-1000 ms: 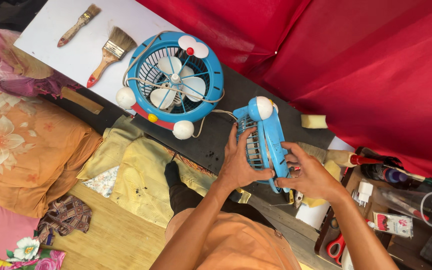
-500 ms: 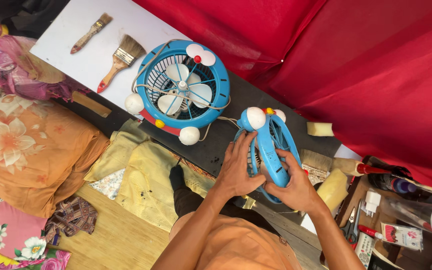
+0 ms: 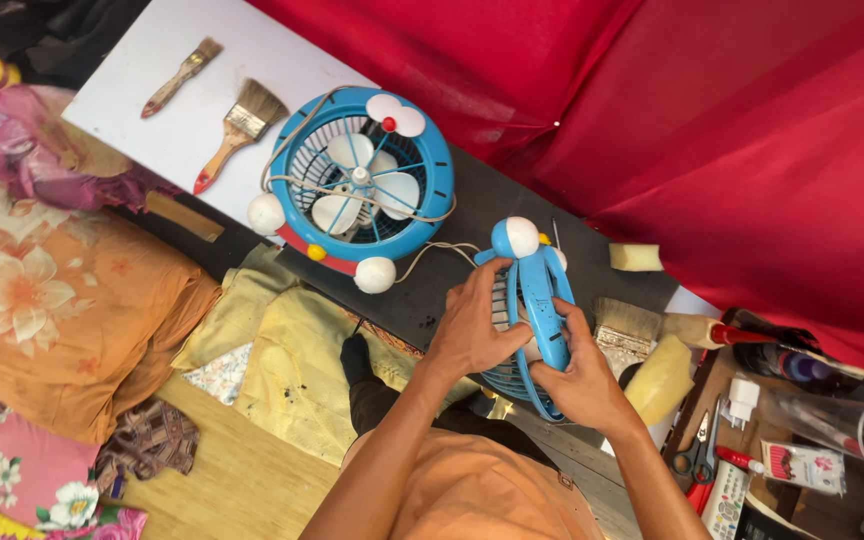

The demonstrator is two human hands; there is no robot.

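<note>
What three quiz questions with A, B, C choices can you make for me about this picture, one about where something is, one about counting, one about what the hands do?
1. Where do the two paintbrushes lie?
A. On the white board
B. On the red cloth
C. On the wooden floor

2. How many scissors are there?
A. One
B. Three
C. Five

3. What are the hands doing?
A. Both hold the blue fan part
B. Both rest empty
C. One holds a brush

Answers: 1 A, the small brush and the big brush lie on the white board. 2 A, one pair of scissors shows at lower right. 3 A, the left hand and right hand grip the blue fan part.
</note>
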